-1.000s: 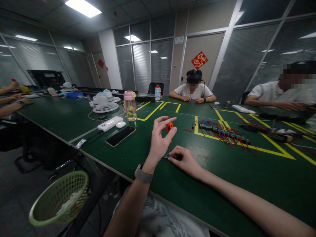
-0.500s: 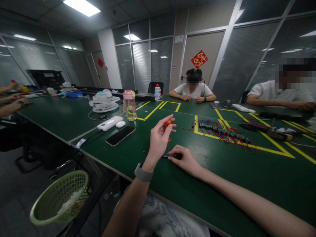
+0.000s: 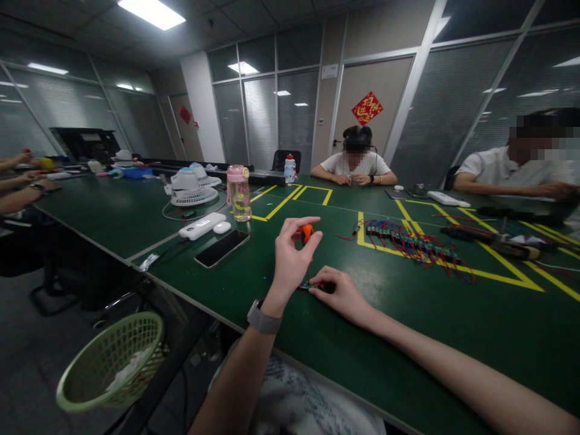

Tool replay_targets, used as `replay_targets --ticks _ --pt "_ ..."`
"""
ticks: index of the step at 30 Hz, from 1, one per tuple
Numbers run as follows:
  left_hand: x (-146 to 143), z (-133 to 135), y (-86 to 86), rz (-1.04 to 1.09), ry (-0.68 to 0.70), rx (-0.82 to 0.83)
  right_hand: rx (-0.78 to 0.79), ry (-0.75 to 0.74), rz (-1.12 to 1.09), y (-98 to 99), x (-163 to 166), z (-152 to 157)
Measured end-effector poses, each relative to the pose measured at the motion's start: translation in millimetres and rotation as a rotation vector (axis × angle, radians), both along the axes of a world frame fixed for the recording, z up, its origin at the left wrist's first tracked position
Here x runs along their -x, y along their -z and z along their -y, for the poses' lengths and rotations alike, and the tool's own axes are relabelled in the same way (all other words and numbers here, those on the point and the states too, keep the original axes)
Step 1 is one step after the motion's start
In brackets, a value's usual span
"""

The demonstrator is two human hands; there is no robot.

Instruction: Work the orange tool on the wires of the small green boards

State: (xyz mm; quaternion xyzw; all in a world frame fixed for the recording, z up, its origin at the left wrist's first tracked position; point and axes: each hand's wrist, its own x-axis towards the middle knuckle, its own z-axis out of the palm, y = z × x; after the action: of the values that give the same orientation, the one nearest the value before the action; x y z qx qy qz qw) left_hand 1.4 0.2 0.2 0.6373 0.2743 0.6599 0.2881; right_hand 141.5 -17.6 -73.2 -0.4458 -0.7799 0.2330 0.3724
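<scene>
A small orange object is pinched between thumb and fingertips of the left hand, just above the right hand, under whose curled fingers a small wired component is gripped against the green table.

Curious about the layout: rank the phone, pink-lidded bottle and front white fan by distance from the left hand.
From the left hand holding the orange tool:
1. Phone, just to its left.
2. Pink-lidded bottle, farther back left.
3. Front white fan, farthest left.
</scene>
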Motion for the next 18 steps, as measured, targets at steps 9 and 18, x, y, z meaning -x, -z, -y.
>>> replay_targets --ticks 9,18 --pt "-1.1 2.2 -1.7 0.01 0.132 0.027 -0.006 0.005 0.013 0.2 0.7 -0.2" --pt "-1.5 1.3 0.2 0.018 0.137 0.025 -0.004 0.0 0.018 0.9 -0.3 -0.5"
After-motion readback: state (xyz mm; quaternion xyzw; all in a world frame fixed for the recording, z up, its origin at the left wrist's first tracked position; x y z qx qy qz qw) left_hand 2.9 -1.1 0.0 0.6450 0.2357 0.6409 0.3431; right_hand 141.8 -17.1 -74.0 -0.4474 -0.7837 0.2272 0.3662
